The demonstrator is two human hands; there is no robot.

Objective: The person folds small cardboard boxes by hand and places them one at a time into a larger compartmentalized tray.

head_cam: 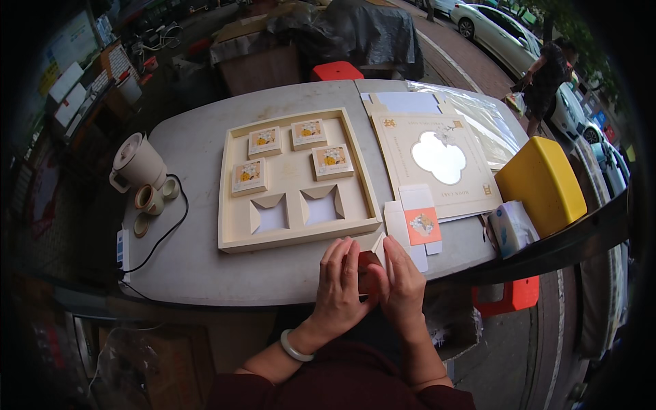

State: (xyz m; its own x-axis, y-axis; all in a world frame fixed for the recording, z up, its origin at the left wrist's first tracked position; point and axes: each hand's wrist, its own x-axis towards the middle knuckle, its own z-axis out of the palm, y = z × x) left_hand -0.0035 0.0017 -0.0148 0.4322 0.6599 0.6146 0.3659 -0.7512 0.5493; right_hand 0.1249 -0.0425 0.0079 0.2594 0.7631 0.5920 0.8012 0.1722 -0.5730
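Between both hands, at the table's near edge, is a small partly folded paper carton [378, 250]. My left hand [341, 284] grips its left side and my right hand [401, 282] its right side; the fingers hide much of it. Just beyond, an unfolded carton with an orange panel [423, 226] lies flat by the right hand. Left of it, a cream mooncake gift box tray [300, 238] holds several small floral boxes, one of them [332, 162] at the right. Two square recesses [322, 205] at its near side hold no box.
On the grey table [189, 128] are a cream electric kettle [139, 160], small cups [149, 199] and a power strip [122, 251] with a black cord. A printed cream box cover [400, 154], clear plastic, a tissue pack [512, 229] and a yellow container [540, 185] are on the right.
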